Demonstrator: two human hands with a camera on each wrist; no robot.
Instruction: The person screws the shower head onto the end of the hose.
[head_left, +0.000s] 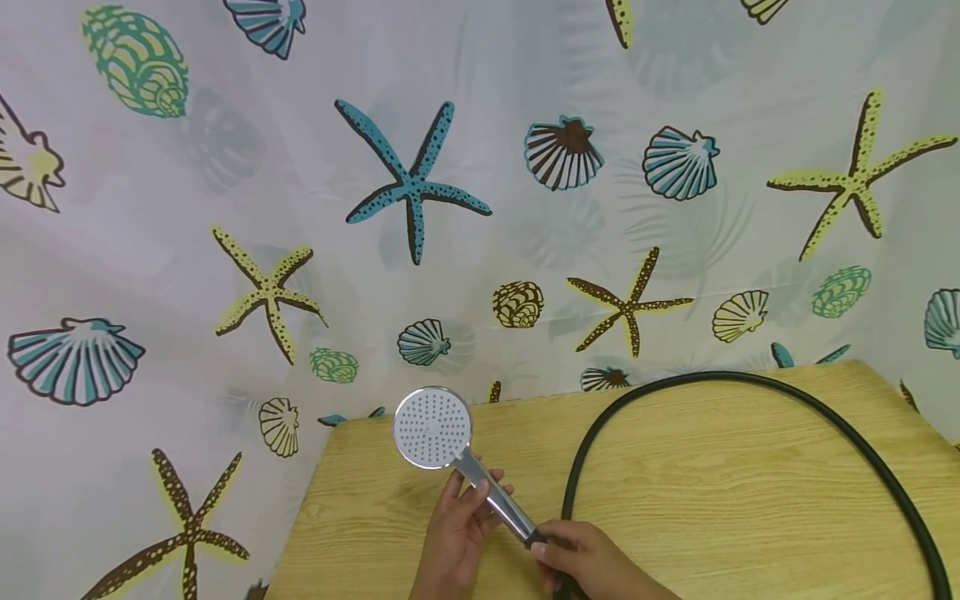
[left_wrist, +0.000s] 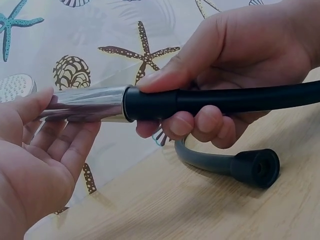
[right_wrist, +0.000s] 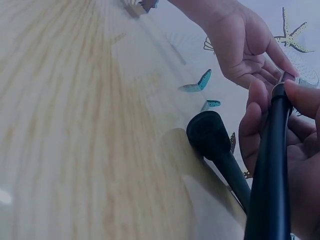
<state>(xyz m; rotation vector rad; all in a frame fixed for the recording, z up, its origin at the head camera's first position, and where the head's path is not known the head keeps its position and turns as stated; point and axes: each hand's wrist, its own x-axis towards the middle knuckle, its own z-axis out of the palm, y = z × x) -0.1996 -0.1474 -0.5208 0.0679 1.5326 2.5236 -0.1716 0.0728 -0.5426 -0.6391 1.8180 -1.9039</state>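
A chrome hand shower head [head_left: 432, 427] with a white dotted spray face tilts up to the left over the table. My left hand [head_left: 459, 533] holds its chrome handle [left_wrist: 90, 102] between thumb and fingertips. At the handle's lower end, my right hand [head_left: 588, 557] grips the black shower hose [left_wrist: 225, 100], thumb on top and fingers beneath. The hose's black end collar [left_wrist: 150, 102] meets the handle's chrome rim in the left wrist view; threads there are hidden. The hose's other end, a flared black fitting [left_wrist: 256, 168], lies on the table beyond the right hand.
From the right hand, the hose [head_left: 847, 421] loops back and around the right side of the wood-grain table [head_left: 697, 475]. Behind the table and at its sides hangs a white curtain [head_left: 495, 58] printed with starfish and shells.
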